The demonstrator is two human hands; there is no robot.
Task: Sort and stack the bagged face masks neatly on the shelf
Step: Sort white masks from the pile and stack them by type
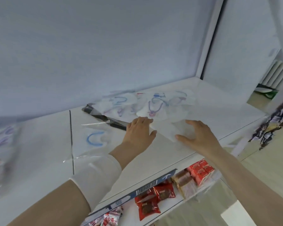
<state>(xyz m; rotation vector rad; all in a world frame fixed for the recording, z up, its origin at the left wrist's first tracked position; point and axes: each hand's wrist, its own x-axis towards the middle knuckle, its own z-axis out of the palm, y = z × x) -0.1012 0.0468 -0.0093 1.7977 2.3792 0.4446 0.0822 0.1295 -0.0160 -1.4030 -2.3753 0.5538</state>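
Observation:
Several clear bags of white face masks with blue and purple ear loops lie in a loose pile (147, 103) at the back of the white shelf (153, 160). A black bagged mask (104, 117) sticks out from under the pile's left side. One white bagged mask (170, 129) lies at the pile's front. My left hand (140, 129) rests on its left edge, fingers bent over it. My right hand (196, 136) lies spread on its right side, fingers straight. Another bagged mask with a blue loop (95, 137) lies alone to the left, behind my left forearm.
More bagged masks (0, 141) lie blurred at the far left of the shelf. A seam (71, 141) divides the shelf boards. The lower shelf holds red snack packets (153, 199) and red cartons (201, 170). Hanging packets (274, 123) are at the right.

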